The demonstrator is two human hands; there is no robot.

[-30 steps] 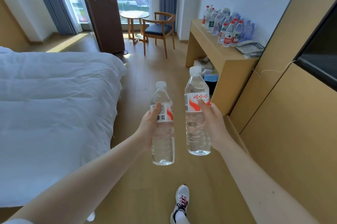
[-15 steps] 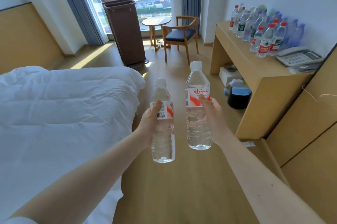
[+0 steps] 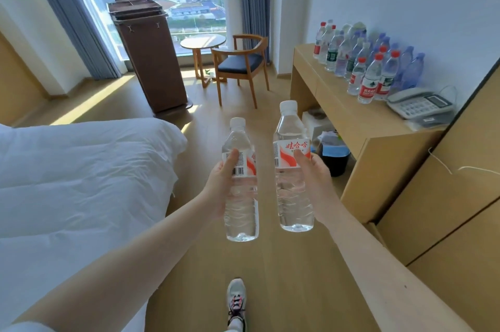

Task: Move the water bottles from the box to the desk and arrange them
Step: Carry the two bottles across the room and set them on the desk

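Observation:
My left hand [image 3: 220,185] grips a clear water bottle [image 3: 240,207] with a white cap and red-and-white label, held upright in front of me. My right hand [image 3: 315,180] grips a second, slightly taller bottle [image 3: 293,191] of the same kind, upright beside the first. Ahead on the right stands the wooden desk [image 3: 349,118]. Several water bottles [image 3: 368,66] with red, white and blue caps are grouped along its back by the wall. The box is not in view.
A white bed [image 3: 75,183] fills the left side. A telephone [image 3: 419,104] sits on the desk's near end, and a dark bin [image 3: 334,158] stands under the desk. Farther off are a chair [image 3: 240,66], a round table [image 3: 203,43] and a brown cabinet [image 3: 147,56] by the window.
I have walked forward along the floor between bed and desk, and the desk with its bottles now appears closer. Both hands keep the same hold on their bottles.

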